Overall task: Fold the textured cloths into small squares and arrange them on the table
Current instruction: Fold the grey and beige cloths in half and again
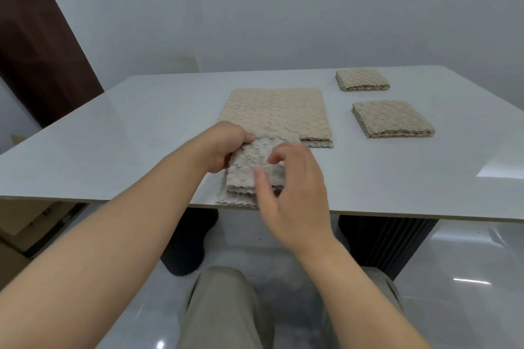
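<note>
We see a table (113, 136) with a pale grey slab top, glossy, with a thin edge. All the cloths are beige with a bumpy, scalloped texture.

- Far folded square (362, 80): small, layered edges visible, lies flat at the far right of the table.
- Near folded square (392, 119): same build, sits nearer to us than the first, with a gap between them.
- Flat stack (275, 115): larger rectangle at mid-table, several layers showing at its near right corner.
- Cloth in hand (246, 176): folded small, wavy layer edges toward us, sits at the table's near edge and overlaps the stack's near left corner.

Left hand (224, 147) has its fingers curled round the cloth's far left corner, gripping it. Right hand (295, 187) is at the cloth's right side, thumb and forefinger curled onto it. It looks like a pinch, but the blur there means we can't confirm full contact.

Below the table are dark ribbed table legs (382, 244) and khaki trousers (221, 306). A dark brown door (37, 37) is at left.
</note>
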### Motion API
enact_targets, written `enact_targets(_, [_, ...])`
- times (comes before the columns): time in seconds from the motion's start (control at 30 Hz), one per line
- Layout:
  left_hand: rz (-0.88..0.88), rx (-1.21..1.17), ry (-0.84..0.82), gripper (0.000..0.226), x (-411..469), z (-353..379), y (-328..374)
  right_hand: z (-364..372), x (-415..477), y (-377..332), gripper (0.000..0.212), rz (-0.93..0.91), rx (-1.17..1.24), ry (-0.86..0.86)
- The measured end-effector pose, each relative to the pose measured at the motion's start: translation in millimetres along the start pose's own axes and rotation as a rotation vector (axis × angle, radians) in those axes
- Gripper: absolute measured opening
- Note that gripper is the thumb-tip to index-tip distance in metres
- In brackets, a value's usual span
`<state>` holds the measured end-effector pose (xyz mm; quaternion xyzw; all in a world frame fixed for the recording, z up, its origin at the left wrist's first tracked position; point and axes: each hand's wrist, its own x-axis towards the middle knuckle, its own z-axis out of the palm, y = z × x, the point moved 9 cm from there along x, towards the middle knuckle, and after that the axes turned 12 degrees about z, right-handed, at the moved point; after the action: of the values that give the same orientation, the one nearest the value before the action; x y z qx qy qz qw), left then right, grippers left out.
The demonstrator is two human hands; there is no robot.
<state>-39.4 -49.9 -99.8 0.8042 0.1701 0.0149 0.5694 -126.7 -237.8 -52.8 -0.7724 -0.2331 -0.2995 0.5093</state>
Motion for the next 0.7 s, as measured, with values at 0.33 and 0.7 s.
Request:
enact_targets(0.33, [0.116, 0.299, 0.055, 0.024, 5, -17, -16, 17, 29, 78, 0.01, 0.43, -0.053, -0.216])
enact_targets(0.7, [0.281, 0.708, 0.074, 0.037, 2, -26, -3, 27, 25, 104, 0.019, 0.59, -0.043, -0.343])
